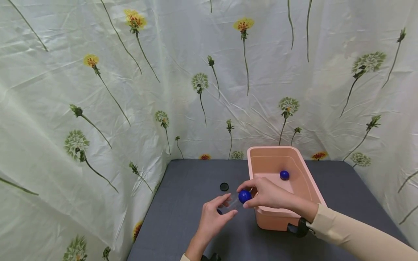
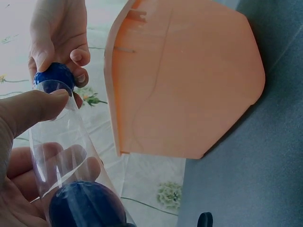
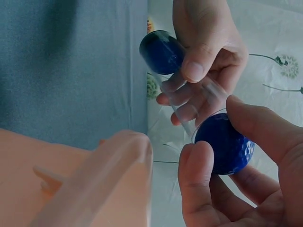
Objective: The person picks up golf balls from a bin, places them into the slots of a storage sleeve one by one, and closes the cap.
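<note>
Left hand (image 1: 213, 216) round tube (image 2: 66, 130), ball (image 2: 85, 205) inside

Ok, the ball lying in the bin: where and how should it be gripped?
Best, I think, pinched on opposite sides at its widest part, coming from above: the ball is round, and the bin walls it in but is open on top. The right hand is nearer, but it holds another ball, which should be let go first.
</note>
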A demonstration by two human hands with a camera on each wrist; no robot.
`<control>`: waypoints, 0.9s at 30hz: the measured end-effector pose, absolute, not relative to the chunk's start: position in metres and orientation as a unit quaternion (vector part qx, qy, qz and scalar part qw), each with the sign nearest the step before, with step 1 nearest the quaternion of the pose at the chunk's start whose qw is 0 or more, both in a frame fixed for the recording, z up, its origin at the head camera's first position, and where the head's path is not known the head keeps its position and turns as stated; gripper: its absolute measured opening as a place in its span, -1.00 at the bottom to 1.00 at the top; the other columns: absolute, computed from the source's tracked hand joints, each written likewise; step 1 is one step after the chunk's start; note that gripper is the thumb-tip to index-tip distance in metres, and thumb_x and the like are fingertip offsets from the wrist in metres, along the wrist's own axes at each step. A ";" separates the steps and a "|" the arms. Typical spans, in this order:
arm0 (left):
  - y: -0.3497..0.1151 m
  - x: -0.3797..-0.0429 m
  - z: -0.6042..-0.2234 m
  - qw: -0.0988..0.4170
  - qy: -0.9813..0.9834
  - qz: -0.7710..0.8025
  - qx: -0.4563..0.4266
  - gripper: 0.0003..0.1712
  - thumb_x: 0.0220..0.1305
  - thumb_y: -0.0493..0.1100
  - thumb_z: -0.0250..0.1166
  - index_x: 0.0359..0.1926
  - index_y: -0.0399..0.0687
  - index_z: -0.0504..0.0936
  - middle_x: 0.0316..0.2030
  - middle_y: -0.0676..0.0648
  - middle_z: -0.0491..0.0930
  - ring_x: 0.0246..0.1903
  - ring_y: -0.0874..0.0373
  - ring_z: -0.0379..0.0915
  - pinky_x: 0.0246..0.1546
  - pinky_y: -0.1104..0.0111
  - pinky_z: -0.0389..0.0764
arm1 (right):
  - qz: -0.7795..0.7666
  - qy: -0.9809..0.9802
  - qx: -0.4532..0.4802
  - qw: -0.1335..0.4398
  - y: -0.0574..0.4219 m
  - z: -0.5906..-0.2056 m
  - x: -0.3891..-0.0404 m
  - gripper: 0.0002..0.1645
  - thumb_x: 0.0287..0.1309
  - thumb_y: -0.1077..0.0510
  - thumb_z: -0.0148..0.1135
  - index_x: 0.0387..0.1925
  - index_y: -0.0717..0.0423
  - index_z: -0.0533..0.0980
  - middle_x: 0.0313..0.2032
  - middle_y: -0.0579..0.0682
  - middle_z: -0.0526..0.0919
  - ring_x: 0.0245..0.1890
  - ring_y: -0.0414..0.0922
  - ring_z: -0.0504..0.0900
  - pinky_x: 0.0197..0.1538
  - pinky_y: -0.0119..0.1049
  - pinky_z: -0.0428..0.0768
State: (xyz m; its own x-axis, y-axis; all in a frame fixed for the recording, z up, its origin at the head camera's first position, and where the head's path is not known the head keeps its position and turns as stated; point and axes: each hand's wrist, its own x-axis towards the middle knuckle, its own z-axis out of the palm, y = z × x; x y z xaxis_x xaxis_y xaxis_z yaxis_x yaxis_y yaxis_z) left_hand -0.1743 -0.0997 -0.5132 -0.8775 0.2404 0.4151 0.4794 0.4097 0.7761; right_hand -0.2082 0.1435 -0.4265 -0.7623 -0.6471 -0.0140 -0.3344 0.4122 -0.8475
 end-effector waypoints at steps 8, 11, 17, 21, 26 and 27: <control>-0.100 -0.173 -0.514 0.120 -0.828 -0.498 -0.227 -0.45 0.13 0.03 0.55 0.13 -0.01 0.69 -0.10 0.03 0.72 -0.25 0.16 0.65 -0.31 0.41 0.65 | -0.443 0.829 -0.293 0.174 0.141 -0.427 -0.209 -0.49 0.13 0.01 0.51 0.12 -0.08 0.60 -0.13 -0.05 0.66 -0.40 -0.05 0.69 -0.34 -0.15 0.69; -0.099 -0.172 -0.514 0.111 -0.828 -0.500 -0.227 -0.45 0.13 0.03 0.54 0.14 -0.01 0.69 -0.09 0.00 0.72 -0.25 0.16 0.65 -0.32 0.42 0.65 | -0.435 0.834 -0.296 0.168 0.139 -0.428 -0.210 -0.49 0.12 0.01 0.52 0.12 -0.05 0.61 -0.11 -0.07 0.67 -0.32 -0.13 0.69 -0.30 -0.24 0.69; -0.098 -0.171 -0.513 0.110 -0.832 -0.494 -0.226 -0.44 0.13 0.02 0.54 0.14 -0.03 0.69 -0.09 0.01 0.72 -0.24 0.19 0.64 -0.29 0.41 0.65 | -0.429 0.835 -0.301 0.165 0.138 -0.430 -0.211 -0.43 0.10 0.00 0.53 0.13 0.06 0.61 -0.12 -0.09 0.68 -0.27 -0.15 0.67 -0.24 -0.32 0.68; -0.098 -0.171 -0.512 0.107 -0.835 -0.491 -0.222 -0.43 0.12 0.04 0.55 0.14 -0.04 0.69 -0.10 0.06 0.71 -0.23 0.27 0.62 -0.28 0.36 0.67 | -0.433 0.831 -0.307 0.166 0.139 -0.430 -0.211 -0.45 0.10 0.01 0.53 0.12 0.07 0.61 -0.16 -0.09 0.70 -0.31 -0.12 0.68 -0.26 -0.29 0.69; -0.098 -0.171 -0.512 0.108 -0.835 -0.493 -0.221 -0.42 0.10 0.03 0.56 0.15 0.00 0.69 -0.11 0.09 0.70 -0.21 0.28 0.62 -0.28 0.31 0.69 | -0.430 0.831 -0.314 0.159 0.139 -0.431 -0.211 -0.49 0.10 0.03 0.53 0.10 0.00 0.62 -0.18 -0.09 0.71 -0.27 -0.12 0.68 -0.20 -0.28 0.67; -0.098 -0.171 -0.513 0.108 -0.834 -0.493 -0.222 -0.42 0.10 0.03 0.56 0.15 0.00 0.69 -0.11 0.09 0.70 -0.20 0.27 0.63 -0.27 0.31 0.69 | -0.429 0.832 -0.314 0.158 0.139 -0.432 -0.211 -0.50 0.10 0.03 0.53 0.10 -0.02 0.62 -0.17 -0.08 0.70 -0.27 -0.12 0.67 -0.19 -0.28 0.67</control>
